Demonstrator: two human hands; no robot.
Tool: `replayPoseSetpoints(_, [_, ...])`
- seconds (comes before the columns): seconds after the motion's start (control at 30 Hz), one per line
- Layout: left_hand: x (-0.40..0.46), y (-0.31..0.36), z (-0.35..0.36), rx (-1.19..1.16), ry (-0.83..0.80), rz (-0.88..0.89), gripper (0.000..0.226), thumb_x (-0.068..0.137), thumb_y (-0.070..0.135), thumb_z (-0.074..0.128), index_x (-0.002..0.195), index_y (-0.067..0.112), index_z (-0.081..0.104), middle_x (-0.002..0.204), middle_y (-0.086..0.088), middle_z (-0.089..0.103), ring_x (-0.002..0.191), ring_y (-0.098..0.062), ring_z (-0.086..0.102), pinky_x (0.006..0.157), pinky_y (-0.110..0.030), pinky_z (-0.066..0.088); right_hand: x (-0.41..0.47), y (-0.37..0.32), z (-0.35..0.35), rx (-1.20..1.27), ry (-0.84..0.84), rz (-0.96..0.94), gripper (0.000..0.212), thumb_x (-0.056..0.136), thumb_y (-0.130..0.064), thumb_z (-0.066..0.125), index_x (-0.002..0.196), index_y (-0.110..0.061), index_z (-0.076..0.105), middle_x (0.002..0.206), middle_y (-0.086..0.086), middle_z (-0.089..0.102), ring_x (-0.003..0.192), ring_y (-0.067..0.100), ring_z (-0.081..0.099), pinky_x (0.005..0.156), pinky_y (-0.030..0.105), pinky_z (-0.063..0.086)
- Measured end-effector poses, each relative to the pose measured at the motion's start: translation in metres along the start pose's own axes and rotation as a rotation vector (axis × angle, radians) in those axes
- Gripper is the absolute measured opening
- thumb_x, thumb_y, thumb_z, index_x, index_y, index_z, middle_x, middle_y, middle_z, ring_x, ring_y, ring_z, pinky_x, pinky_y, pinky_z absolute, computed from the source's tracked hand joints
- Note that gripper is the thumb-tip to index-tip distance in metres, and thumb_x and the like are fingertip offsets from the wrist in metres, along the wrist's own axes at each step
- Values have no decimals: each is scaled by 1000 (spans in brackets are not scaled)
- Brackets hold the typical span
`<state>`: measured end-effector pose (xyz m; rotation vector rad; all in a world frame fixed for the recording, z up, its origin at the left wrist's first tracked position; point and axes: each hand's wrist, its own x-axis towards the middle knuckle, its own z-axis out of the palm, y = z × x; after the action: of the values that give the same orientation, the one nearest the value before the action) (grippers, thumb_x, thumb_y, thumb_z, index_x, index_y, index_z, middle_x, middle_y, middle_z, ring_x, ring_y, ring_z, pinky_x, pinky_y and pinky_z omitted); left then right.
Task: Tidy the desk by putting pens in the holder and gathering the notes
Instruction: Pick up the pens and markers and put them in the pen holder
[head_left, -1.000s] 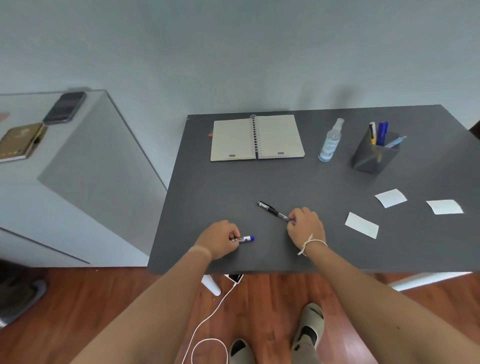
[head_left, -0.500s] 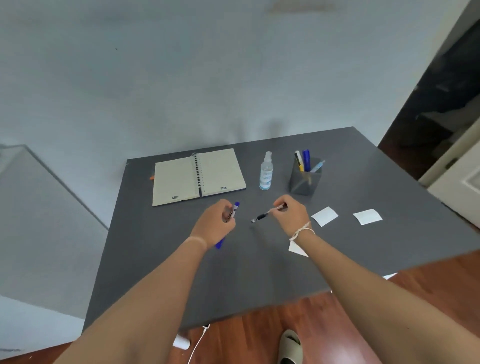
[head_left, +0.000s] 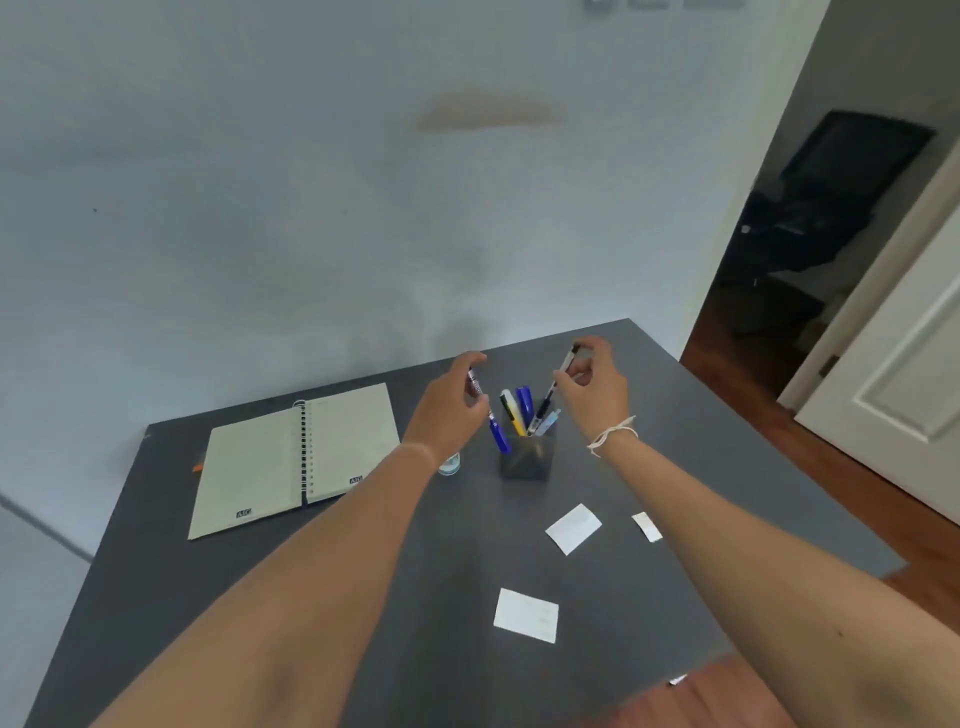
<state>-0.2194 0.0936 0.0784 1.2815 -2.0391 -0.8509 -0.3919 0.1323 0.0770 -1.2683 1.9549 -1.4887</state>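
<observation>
A dark grey pen holder (head_left: 525, 460) stands on the grey desk (head_left: 363, 649) with several pens in it. My left hand (head_left: 452, 408) grips a blue-capped pen (head_left: 497, 434) that points down at the holder's left rim. My right hand (head_left: 592, 384) pinches a black pen (head_left: 548, 397) by its top, with its tip down inside the holder's mouth. Three white notes lie on the desk: one (head_left: 573, 528) in front of the holder, one (head_left: 647, 526) partly hidden by my right forearm, one (head_left: 525, 615) nearer the front edge.
An open spiral notebook (head_left: 296, 457) lies at the back left of the desk. A small clear spray bottle (head_left: 450, 463) stands left of the holder, mostly hidden by my left wrist. A white door (head_left: 904, 374) and a dark doorway are at the right.
Both hands lifted their pens off the desk and carried them up and back to the holder. The view swung up and to the right.
</observation>
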Motion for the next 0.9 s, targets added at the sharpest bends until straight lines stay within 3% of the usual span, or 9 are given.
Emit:
replayPoseSetpoints(0.2, [33,9,24,49,-19,20,41,89,6,51,126,21,42,95,-2,54,74,-14,53,73,-23,43,25,13,1,-41,-57,-56,36,87,-6,54,120,-18,48,75,1,53,63,7,51,56,4,37])
replayPoseSetpoints(0.43, [39,1,38,82,-52,-20,42,90,7,52,129,21,43,99,1,53,85,-14,55,79,-24,45,23,33,9,-75,-158,-60,32,89,-10,53,120,-18,50,81,5,57,72,18,55,70,24,45])
replayPoseSetpoints(0.63, [51,-11,55,148,-118,-93,38,92,11,49,127,24,45,102,-1,58,91,-17,60,88,-30,50,33,59,17,-89,-230,-13,32,91,-12,53,122,-17,49,82,3,56,74,16,55,71,23,45])
replayPoseSetpoints(0.77, [50,-22,65,198,-127,-131,34,93,20,48,120,39,44,102,1,65,91,-15,63,99,-42,47,32,67,18,-108,-259,-19,30,92,-9,49,122,-14,51,83,3,56,75,16,55,69,18,48])
replayPoseSetpoints(0.83, [48,-24,68,182,-144,-143,34,93,19,47,124,34,46,107,-1,66,95,-16,62,99,-39,46,33,71,19,-116,-257,-21,29,93,-9,48,121,-14,52,85,2,56,76,14,54,64,10,42])
replayPoseSetpoints(0.9, [47,-24,71,176,-158,-129,36,94,15,47,129,23,48,113,-7,64,97,-18,60,93,-33,49,34,74,20,-123,-261,-35,26,93,-11,49,117,-12,56,89,1,57,78,14,54,65,12,42])
